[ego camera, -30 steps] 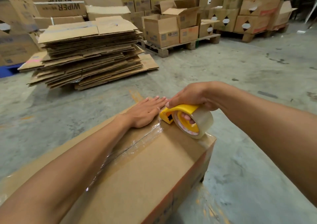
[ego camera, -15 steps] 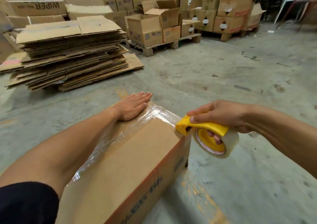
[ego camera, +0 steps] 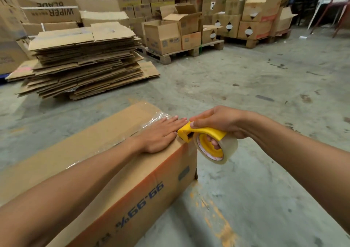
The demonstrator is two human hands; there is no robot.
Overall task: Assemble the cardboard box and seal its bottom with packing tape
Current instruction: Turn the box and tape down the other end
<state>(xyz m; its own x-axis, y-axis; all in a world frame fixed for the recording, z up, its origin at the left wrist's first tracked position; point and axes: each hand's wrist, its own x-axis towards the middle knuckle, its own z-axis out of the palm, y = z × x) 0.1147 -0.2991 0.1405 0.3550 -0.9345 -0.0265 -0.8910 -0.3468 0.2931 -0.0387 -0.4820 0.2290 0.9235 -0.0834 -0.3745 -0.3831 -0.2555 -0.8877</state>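
A long brown cardboard box [ego camera: 106, 144] with an orange stripe and blue print on its side stands on the concrete floor in front of me. Clear packing tape [ego camera: 151, 122] lies wrinkled across its top face near the far end. My left hand [ego camera: 161, 133] rests flat on the box top at the right edge, fingers together, pressing the tape. My right hand [ego camera: 217, 122] grips a yellow tape dispenser [ego camera: 204, 133] with a clear roll; its nose touches the box's right top edge beside my left fingertips.
A tall stack of flattened cartons [ego camera: 83, 61] lies on the floor at the left back. Wooden pallets [ego camera: 180, 54] loaded with open and closed boxes fill the back. A white chair [ego camera: 325, 2] stands at the far right. Bare concrete floor [ego camera: 265, 171] spreads right of the box.
The dispenser crossed the box top to its right edge and dropped over the side. My left hand slid right along the tape to meet the dispenser's nose.
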